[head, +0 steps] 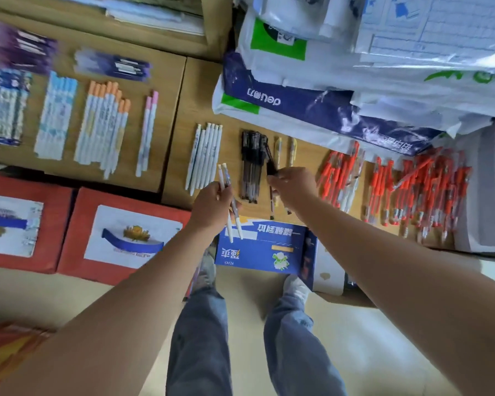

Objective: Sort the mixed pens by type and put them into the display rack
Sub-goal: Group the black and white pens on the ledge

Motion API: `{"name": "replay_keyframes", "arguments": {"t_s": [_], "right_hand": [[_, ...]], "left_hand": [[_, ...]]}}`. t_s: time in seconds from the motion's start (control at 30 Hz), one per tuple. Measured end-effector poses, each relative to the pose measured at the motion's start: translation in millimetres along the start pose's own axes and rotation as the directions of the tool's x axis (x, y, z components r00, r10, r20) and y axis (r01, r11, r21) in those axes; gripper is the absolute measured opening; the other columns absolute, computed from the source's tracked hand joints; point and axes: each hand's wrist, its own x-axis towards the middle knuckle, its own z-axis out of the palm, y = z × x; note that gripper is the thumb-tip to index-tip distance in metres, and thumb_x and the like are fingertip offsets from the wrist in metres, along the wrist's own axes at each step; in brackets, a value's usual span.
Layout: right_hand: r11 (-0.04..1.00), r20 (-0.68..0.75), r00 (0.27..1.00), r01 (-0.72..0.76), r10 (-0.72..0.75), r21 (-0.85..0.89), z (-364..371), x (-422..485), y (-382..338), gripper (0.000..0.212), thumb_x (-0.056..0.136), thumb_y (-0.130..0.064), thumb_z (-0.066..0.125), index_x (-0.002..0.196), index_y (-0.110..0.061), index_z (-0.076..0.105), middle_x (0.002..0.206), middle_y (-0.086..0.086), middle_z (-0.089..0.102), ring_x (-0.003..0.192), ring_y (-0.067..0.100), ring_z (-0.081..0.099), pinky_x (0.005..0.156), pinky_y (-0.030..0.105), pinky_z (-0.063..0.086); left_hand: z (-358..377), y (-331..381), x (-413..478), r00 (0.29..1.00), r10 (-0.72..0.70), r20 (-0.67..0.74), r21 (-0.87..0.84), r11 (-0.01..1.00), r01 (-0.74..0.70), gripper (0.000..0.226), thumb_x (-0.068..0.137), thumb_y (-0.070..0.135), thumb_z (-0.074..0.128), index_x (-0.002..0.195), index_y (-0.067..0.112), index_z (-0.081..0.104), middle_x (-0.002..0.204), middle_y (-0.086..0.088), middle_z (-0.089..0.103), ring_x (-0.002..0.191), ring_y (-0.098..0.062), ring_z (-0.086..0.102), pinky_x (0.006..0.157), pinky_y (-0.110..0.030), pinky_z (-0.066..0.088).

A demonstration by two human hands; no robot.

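Observation:
My left hand (pixel 212 205) grips two white pens (pixel 226 178) upright, their tips reaching down over a blue box. My right hand (pixel 293 187) pinches a black pen (pixel 270 158) beside a group of black pens (pixel 250 164) lying on the wooden table (pixel 180 132). To the left lie several white pens (pixel 205 155). Two yellow-capped pens (pixel 285 150) lie just behind my right hand. A large heap of red pens (pixel 397 190) spreads at the right. Further left sit orange-capped pens (pixel 103 124), pale blue pens (pixel 56 115), pink-capped pens (pixel 147 132) and packaged pens (pixel 6 107).
Stacked paper reams and plastic packs (pixel 326 95) fill the back right of the table. A blue carton (pixel 265 247) stands at the table's front edge by my feet. Red boxes (pixel 97 232) sit on the floor to the left. Purple pen packs (pixel 112 65) lie at the back left.

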Motion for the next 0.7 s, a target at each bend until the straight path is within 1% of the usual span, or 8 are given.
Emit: {"name": "replay_keyframes", "arguments": {"t_s": [0.07, 0.1, 0.2, 0.3, 0.37, 0.43, 0.57, 0.7], "right_hand": [[0.999, -0.051, 0.998, -0.025, 0.023, -0.031, 10, 9, -9, 0.018, 0.09, -0.024, 0.064, 0.098, -0.01, 0.072, 0.088, 0.012, 0.074, 0.078, 0.024, 0.07, 0.074, 0.037, 0.058], [0.999, -0.068, 0.997, -0.04, 0.037, -0.037, 15, 13, -13, 0.017, 0.09, -0.024, 0.064, 0.098, -0.011, 0.072, 0.085, 0.01, 0.073, 0.081, 0.025, 0.071, 0.072, 0.035, 0.058], [0.997, -0.092, 0.993, -0.079, 0.08, 0.008, 24, 20, -23, 0.015, 0.089, -0.023, 0.066, 0.101, -0.015, 0.07, 0.083, 0.003, 0.069, 0.077, 0.021, 0.069, 0.055, 0.021, 0.05], [0.998, -0.134, 0.989, -0.061, 0.056, -0.033, 30, 23, -28, 0.01, 0.087, -0.022, 0.068, 0.096, -0.019, 0.069, 0.09, -0.002, 0.066, 0.072, 0.012, 0.061, 0.058, 0.019, 0.045], [0.996, -0.156, 0.986, -0.064, 0.054, -0.058, 33, 23, -28, 0.01, 0.086, -0.021, 0.069, 0.095, -0.019, 0.069, 0.092, -0.003, 0.067, 0.077, 0.012, 0.061, 0.063, 0.02, 0.046], [0.996, -0.168, 0.985, -0.058, 0.046, -0.07, 33, 24, -28, 0.014, 0.085, -0.019, 0.069, 0.099, -0.017, 0.068, 0.095, -0.003, 0.068, 0.08, 0.011, 0.061, 0.059, 0.016, 0.045], [0.996, -0.169, 0.986, -0.005, -0.01, -0.089, 33, 24, -27, 0.015, 0.087, -0.019, 0.068, 0.1, -0.013, 0.065, 0.087, -0.005, 0.061, 0.073, 0.005, 0.055, 0.052, 0.01, 0.036], [0.996, -0.158, 0.986, 0.037, -0.05, -0.084, 31, 23, -22, 0.012, 0.086, -0.021, 0.069, 0.095, -0.015, 0.064, 0.082, -0.006, 0.061, 0.067, 0.001, 0.052, 0.052, 0.008, 0.035]], "left_hand": [[-13, -1, 10, 1.0, 0.008, 0.004, 0.015, 1.0, -0.008, 0.023, 0.101, 0.016, 0.043, 0.079, 0.015, 0.049, 0.069, -0.005, 0.063, 0.073, -0.031, 0.066, 0.07, -0.042, 0.055], [-18, -1, 15, 1.0, 0.011, 0.01, 0.014, 1.0, -0.011, 0.023, 0.101, 0.016, 0.043, 0.08, 0.016, 0.049, 0.069, -0.004, 0.063, 0.07, -0.026, 0.065, 0.061, -0.033, 0.054], [-30, 3, 26, 0.999, 0.021, 0.034, 0.001, 1.0, -0.021, 0.018, 0.102, 0.016, 0.042, 0.088, 0.009, 0.051, 0.072, -0.004, 0.063, 0.058, -0.006, 0.064, 0.043, -0.016, 0.045], [-37, 7, 38, 0.998, 0.034, 0.06, -0.032, 0.999, -0.032, 0.015, 0.102, 0.014, 0.042, 0.096, 0.002, 0.05, 0.071, -0.005, 0.062, 0.052, 0.004, 0.062, 0.047, -0.016, 0.048], [-38, 9, 42, 0.996, 0.04, 0.081, -0.027, 0.999, -0.038, 0.015, 0.102, 0.015, 0.043, 0.095, 0.003, 0.05, 0.072, -0.005, 0.062, 0.055, 0.001, 0.063, 0.05, -0.017, 0.049], [-38, 10, 43, 0.995, 0.034, 0.097, -0.027, 0.999, -0.032, 0.016, 0.101, 0.016, 0.043, 0.096, 0.003, 0.051, 0.074, -0.006, 0.063, 0.06, -0.004, 0.064, 0.052, -0.019, 0.05], [-39, 14, 45, 0.995, 0.035, 0.095, 0.002, 0.999, -0.036, 0.018, 0.101, 0.018, 0.044, 0.098, 0.003, 0.053, 0.079, -0.007, 0.064, 0.058, 0.001, 0.064, 0.052, -0.018, 0.053], [-37, 15, 48, 0.995, 0.02, 0.096, 0.022, 1.0, -0.022, 0.017, 0.101, 0.019, 0.044, 0.091, 0.009, 0.054, 0.077, -0.003, 0.065, 0.075, -0.017, 0.069, 0.071, -0.037, 0.056]]}}
